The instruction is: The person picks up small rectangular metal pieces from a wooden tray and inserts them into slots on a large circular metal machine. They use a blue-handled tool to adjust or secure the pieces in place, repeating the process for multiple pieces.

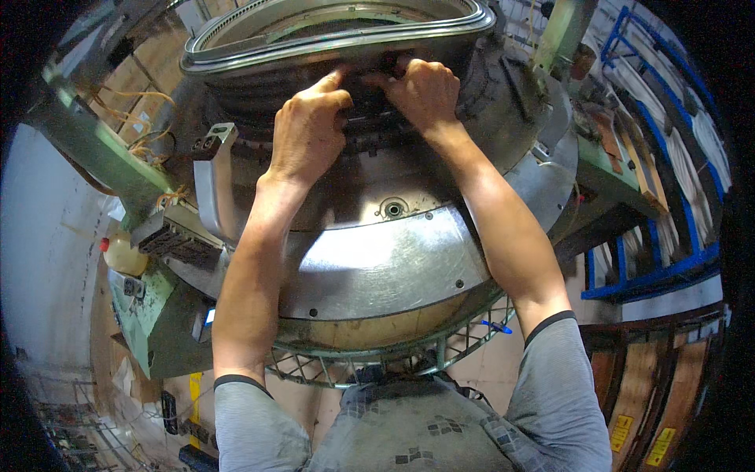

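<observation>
A large round metal machine (370, 263), much like a circular knitting machine, stands in front of me. Above its dark cylinder wall (244, 110) runs a bright metal ring (338, 41). My left hand (309, 130) is at this wall, index finger stretched toward it just below the ring, thumb apart and the other fingers curled. Close by on the right, my right hand (425, 90) reaches under the ring. Its thumb points left, apart from the index finger, whose tip is lost in shadow. I see nothing held in either hand; whether the fingertips touch the wall is unclear.
Green machine legs (118, 157) rise on both sides. An upright metal bracket (211, 181) stands left of my left forearm. A pale round bottle with a red cap (126, 256) sits at the left. Blue racks (653, 267) stand at the right, and a curved lattice rail (314, 368) runs nearest me.
</observation>
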Motion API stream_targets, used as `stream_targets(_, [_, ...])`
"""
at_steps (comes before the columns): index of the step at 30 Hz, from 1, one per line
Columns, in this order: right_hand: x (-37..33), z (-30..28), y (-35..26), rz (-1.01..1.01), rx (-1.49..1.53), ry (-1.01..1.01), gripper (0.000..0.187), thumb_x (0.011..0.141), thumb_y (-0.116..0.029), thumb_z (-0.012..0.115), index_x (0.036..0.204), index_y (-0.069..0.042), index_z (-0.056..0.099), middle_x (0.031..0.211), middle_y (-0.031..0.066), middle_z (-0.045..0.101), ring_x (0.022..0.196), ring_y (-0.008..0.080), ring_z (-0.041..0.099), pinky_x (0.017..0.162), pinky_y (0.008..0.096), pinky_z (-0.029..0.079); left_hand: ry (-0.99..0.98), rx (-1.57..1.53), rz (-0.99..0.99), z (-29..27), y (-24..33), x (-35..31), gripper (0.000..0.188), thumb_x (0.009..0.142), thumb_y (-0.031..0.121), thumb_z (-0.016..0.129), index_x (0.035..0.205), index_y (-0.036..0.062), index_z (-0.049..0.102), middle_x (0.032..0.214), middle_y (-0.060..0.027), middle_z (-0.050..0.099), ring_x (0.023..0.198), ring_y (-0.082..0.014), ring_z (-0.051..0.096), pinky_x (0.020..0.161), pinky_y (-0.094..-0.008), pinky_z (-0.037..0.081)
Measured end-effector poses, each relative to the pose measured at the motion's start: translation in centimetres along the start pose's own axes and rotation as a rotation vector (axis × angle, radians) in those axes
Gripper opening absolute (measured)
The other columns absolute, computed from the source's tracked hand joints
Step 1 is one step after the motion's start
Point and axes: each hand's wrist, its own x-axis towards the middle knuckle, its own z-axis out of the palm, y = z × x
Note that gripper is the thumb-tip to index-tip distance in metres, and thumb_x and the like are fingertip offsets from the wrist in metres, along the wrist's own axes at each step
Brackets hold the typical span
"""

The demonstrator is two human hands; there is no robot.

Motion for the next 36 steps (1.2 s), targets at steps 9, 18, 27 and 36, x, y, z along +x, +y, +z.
stream_targets(9, [-0.4, 0.3, -0.3, 0.64, 1.618, -0.583, 0.021, 0.094, -0.014, 0.066, 0.109, 0.001, 0.069, 0.1, 0.0103, 0.073, 0.085, 0.0207, 0.069, 0.071, 0.0299, 0.054, 0.215, -0.144, -0.065, -0.1, -0.7, -0.3, 0.021, 0.072, -0.005, 0.067, 0.093, -0.0052, 0.07, 0.109, -0.0271, 0.069, 0.101, -0.0395, 0.069, 0.087, -0.04, 0.056])
stream_targets(18, [0.1, -1.6, 0.2, 0.551, 1.43, -0.546, 0.024, 0.097, -0.014, 0.064, 0.116, 0.001, 0.067, 0.106, 0.0103, 0.074, 0.083, 0.0164, 0.068, 0.068, 0.0284, 0.053, 0.29, -0.163, -0.033, 0.1, -0.5, -0.3, 0.019, 0.073, -0.004, 0.067, 0.092, -0.0073, 0.069, 0.103, -0.0264, 0.07, 0.095, -0.0403, 0.07, 0.084, -0.0398, 0.055])
stream_targets(27, [-0.7, -0.1, -1.6, 0.57, 1.719, -0.68, 0.025, 0.097, -0.015, 0.064, 0.118, -0.002, 0.068, 0.108, 0.0074, 0.073, 0.084, 0.014, 0.068, 0.067, 0.0257, 0.055, 0.359, -0.207, -0.023, 0.1, -0.2, -0.3, 0.021, 0.072, -0.006, 0.065, 0.093, -0.0079, 0.069, 0.099, -0.024, 0.072, 0.091, -0.0356, 0.072, 0.083, -0.0373, 0.056])
stream_targets(36, [-2.1, -3.2, 0.4, 0.224, 1.191, -0.518, 0.021, 0.086, -0.008, 0.066, 0.101, 0.004, 0.074, 0.093, 0.0089, 0.075, 0.076, 0.0164, 0.069, 0.069, 0.0319, 0.056, 0.154, -1.158, -0.742, 2.3, -0.1, 0.0, 0.01, 0.08, -0.004, 0.077, 0.088, 0.0018, 0.075, 0.084, -0.0051, 0.074, 0.072, -0.0115, 0.067, 0.068, -0.0269, 0.054])
